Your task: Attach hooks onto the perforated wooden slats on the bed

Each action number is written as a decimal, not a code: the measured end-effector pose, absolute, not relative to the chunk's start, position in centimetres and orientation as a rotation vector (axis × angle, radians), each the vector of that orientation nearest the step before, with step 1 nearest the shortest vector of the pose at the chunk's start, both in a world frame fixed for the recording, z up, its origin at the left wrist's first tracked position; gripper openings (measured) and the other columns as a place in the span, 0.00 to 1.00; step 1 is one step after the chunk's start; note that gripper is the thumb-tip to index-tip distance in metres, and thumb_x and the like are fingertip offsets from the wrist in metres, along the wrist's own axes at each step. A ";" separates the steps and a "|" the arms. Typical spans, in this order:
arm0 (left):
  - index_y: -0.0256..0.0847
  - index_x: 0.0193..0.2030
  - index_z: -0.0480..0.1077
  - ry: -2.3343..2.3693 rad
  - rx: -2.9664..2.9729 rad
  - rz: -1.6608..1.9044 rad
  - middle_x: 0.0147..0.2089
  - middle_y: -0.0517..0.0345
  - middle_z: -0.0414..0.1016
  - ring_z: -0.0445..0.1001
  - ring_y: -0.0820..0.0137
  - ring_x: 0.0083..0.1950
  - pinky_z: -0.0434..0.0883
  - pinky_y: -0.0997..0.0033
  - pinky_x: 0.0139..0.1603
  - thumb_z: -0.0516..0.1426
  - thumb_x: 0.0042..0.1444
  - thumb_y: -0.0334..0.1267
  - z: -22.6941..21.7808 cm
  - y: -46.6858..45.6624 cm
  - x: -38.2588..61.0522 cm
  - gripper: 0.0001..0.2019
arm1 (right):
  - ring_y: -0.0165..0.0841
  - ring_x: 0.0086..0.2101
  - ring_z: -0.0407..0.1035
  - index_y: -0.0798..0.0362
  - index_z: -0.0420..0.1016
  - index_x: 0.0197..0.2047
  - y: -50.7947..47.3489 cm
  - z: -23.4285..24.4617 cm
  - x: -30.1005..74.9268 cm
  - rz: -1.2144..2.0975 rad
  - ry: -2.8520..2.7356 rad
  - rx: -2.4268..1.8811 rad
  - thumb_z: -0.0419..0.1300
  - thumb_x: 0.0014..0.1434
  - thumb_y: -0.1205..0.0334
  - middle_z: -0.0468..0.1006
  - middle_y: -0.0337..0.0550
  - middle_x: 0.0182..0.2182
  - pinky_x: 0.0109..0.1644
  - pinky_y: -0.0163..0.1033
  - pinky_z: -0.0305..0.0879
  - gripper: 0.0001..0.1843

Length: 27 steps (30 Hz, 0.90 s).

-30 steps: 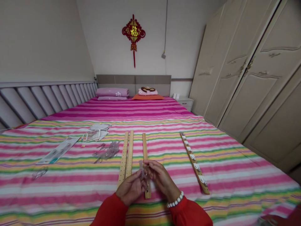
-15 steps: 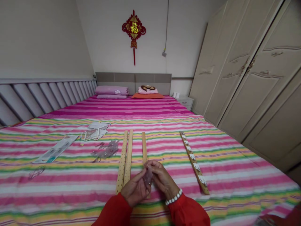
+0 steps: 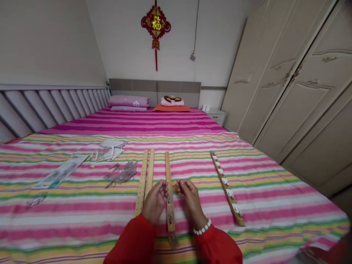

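My left hand [image 3: 156, 201] is closed, its fingers curled around a small clear plastic piece [image 3: 162, 182] that shows only in part. Across from it, my right hand [image 3: 190, 200] pinches its thumb and fingertips together; anything between them is too small to make out. Between the two hands lies a narrow wooden strip [image 3: 168, 167]. Clear hooks with metal parts [image 3: 169, 219] sit on its near half, and a clear piece [image 3: 172, 240] lies at its near end. Two wooden strips with rows of holes [image 3: 142, 179] lie left of my left hand.
A wooden strip bearing several white hooks [image 3: 225, 181] lies to the right. On the left are a pile of clear hooks [image 3: 123, 174], a long packet [image 3: 62, 171], papers or wrappers [image 3: 110, 150] and thin rings [image 3: 37, 200]. Everything rests on a striped bedsheet [image 3: 110, 227].
My hands have come apart from the clear piece they both held, left to the left, right to the right. The hooks on the middle strip now show. The view has tilted down slightly.
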<state>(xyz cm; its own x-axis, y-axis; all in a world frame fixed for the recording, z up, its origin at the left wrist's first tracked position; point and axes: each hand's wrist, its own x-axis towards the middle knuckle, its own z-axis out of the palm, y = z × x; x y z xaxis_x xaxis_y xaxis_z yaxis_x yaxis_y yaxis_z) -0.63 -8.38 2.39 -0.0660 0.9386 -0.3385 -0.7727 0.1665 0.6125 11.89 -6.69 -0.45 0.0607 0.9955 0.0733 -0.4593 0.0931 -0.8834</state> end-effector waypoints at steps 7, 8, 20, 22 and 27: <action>0.36 0.26 0.72 1.038 0.600 1.195 0.25 0.61 0.72 0.67 0.80 0.26 0.64 0.82 0.26 0.68 0.41 0.45 0.1 -12.7 -4.5 0.15 | 0.27 0.21 0.57 0.54 0.70 0.24 -14.2 -4.1 15.1 1.241 -1.185 -1.081 0.64 0.51 0.46 0.65 0.35 0.18 0.25 0.33 0.53 0.19; 0.36 0.25 0.71 1.095 0.665 1.173 0.23 0.62 0.71 0.66 0.80 0.25 0.63 0.82 0.25 0.68 0.38 0.47 -0.4 -13.1 -4.7 0.17 | 0.27 0.21 0.57 0.55 0.70 0.24 -15.2 -5.3 14.8 1.234 -1.246 -1.124 0.63 0.51 0.46 0.65 0.35 0.18 0.25 0.33 0.52 0.19; 0.37 0.25 0.71 1.253 1.043 1.113 0.23 0.61 0.71 0.66 0.75 0.25 0.63 0.74 0.30 0.64 0.41 0.53 -1.6 -14.8 -4.4 0.19 | 0.36 0.30 0.73 0.52 0.70 0.37 -19.1 -7.3 12.1 0.493 -1.934 -1.725 0.61 0.50 0.65 0.77 0.44 0.33 0.31 0.35 0.60 0.09; 0.37 0.25 0.71 1.264 1.067 1.107 0.22 0.61 0.70 0.65 0.75 0.25 0.62 0.74 0.29 0.64 0.42 0.52 -1.5 -14.9 -4.5 0.18 | 0.37 0.31 0.73 0.52 0.70 0.37 -19.3 -7.2 12.1 0.441 -1.992 -1.732 0.60 0.52 0.65 0.77 0.45 0.33 0.32 0.35 0.60 0.08; 0.37 0.24 0.69 1.266 1.098 1.065 0.21 0.63 0.67 0.62 0.76 0.25 0.60 0.74 0.28 0.63 0.42 0.52 -1.4 -15.2 -4.4 0.18 | 0.33 0.28 0.70 0.52 0.72 0.32 -19.5 -7.1 12.5 0.528 -1.970 -1.680 0.55 0.56 0.65 0.75 0.42 0.26 0.31 0.34 0.56 0.04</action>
<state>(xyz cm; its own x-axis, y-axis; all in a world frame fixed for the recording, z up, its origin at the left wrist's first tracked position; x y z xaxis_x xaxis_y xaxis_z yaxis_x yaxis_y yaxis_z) -4.43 -15.24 -1.43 0.0265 0.9855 -0.1675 0.0037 0.1674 0.9859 12.45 -19.51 -7.06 -0.1192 0.9858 0.1182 0.7946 0.1661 -0.5840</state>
